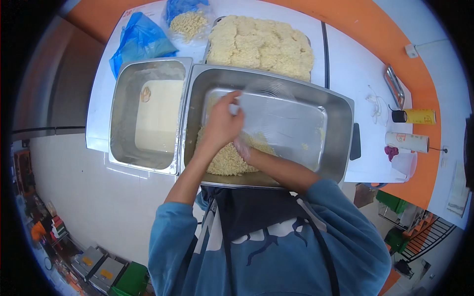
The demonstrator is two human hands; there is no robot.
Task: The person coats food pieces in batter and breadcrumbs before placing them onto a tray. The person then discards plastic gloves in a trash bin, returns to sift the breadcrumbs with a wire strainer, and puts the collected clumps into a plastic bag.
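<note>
My left hand (225,120) hangs over the large stainless steel pan (268,76). Its thumb and fingers are apart, with no object visible between them. My right hand (242,148), in what looks like a clear plastic glove, is down at a heap of pale yellow crumbs (231,162) in the pan's near left part. The left forearm and hand partly cover it, so its grip is unclear. To the left, touching the large pan, stands a smaller deep steel pan (124,111) with cream-coloured liquid (159,114). A small brownish piece (145,94) shows at the liquid's edge.
Behind the large pan, a tray holds a thick layer of crumb-coated pieces (259,46). A blue plastic bag (140,40) and an open bag of crumbs (189,24) lie back left. On the right are a yellow container (420,116), a paper roll (407,142) and a clear plastic cup (405,164).
</note>
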